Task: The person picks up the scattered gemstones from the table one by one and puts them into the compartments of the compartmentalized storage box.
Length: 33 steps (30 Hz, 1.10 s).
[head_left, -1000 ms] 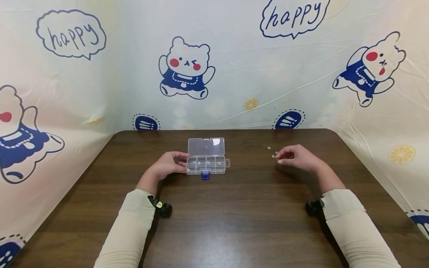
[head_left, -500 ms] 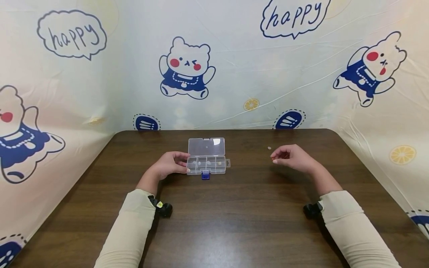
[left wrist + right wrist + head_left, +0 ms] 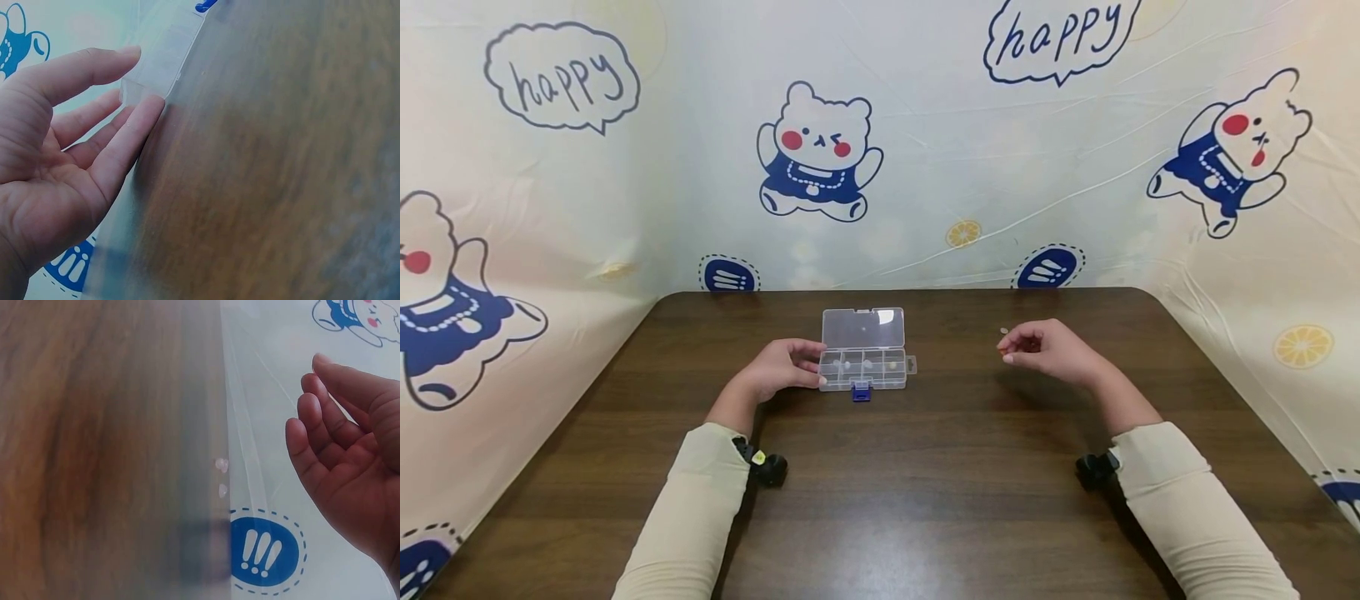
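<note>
In the head view a clear plastic compartment box (image 3: 862, 382) lies with its lid (image 3: 863, 328) raised at the back and a blue latch (image 3: 861, 392) in front. Several small pale pieces sit in its rear compartments. My left hand (image 3: 780, 367) grips the box's left end, thumb in front and fingers behind; the left wrist view also has the hand (image 3: 75, 144) on the box end (image 3: 156, 69). Off to the right, my right hand (image 3: 1047, 348) is above the table, thumb and fingertips pinched on a small piece, mostly hidden by the fingers.
Small pale pieces (image 3: 222, 465) lie on the brown table (image 3: 880, 483); a single piece (image 3: 1004, 331) shows behind the right fingertips in the head view. A printed cloth backdrop (image 3: 917, 150) stands behind the table and at both sides.
My right hand has moved left and lifted slightly from where the loose pieces lie, now hiding some of them. The left hand and the box stay in place.
</note>
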Available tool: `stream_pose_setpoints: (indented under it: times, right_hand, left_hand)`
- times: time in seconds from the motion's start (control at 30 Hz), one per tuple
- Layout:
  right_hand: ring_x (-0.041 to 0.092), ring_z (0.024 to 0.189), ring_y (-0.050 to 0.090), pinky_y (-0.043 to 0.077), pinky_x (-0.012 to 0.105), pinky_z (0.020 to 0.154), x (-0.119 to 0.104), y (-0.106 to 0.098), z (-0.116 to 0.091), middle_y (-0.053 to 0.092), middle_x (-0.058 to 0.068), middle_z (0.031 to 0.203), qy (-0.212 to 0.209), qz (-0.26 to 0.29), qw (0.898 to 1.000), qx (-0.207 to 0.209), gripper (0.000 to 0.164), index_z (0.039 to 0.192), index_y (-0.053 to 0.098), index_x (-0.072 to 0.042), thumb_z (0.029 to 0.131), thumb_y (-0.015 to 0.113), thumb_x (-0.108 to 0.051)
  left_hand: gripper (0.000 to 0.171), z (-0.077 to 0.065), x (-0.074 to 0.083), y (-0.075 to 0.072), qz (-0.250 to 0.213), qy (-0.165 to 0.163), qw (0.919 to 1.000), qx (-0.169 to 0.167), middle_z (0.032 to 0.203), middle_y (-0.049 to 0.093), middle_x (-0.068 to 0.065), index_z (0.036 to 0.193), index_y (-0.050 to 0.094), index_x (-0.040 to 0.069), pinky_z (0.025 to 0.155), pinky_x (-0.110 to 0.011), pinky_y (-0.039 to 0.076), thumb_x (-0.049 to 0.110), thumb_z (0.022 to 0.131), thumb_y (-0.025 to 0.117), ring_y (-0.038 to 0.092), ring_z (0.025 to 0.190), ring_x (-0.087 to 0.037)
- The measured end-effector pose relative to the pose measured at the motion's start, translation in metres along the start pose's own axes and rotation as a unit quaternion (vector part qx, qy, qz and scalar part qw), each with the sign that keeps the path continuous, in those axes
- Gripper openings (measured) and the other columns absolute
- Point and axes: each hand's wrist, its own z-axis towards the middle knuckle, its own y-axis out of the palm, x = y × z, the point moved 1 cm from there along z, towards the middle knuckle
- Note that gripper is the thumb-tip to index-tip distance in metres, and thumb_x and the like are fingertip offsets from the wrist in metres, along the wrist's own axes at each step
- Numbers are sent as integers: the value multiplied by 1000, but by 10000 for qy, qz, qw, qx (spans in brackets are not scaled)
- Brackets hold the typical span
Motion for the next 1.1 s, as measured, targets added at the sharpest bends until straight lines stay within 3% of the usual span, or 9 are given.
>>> stream_pose_setpoints:
  times: [0.77,1.0,1.1]
  right_hand:
    - [22,81,57,52,30,71,-21,18,9,69,-2,91,-507,-229,9983,-155,19,105,71,-5,88,74,-12]
    - [21,80,58,53,31,71,-30,19,10,69,-3,91,-675,-269,9972,-192,14,101,72,-13,87,75,-12]
    - [20,80,59,53,29,71,-34,21,12,69,-3,91,-761,-284,9964,-223,14,101,72,-10,87,74,-11]
  left_hand:
    - [65,0,-1,0,-7,5,10000,10,127,58,-17,133,57,4,86,-32,54,4,74,84,60,102,-28]
    - [65,0,0,-1,-15,-4,10000,5,127,58,-17,133,57,4,86,-32,54,4,74,84,60,103,-28]
    - [65,0,0,-1,-21,4,10000,7,127,58,-17,134,57,4,86,-32,54,3,74,83,60,103,-28]
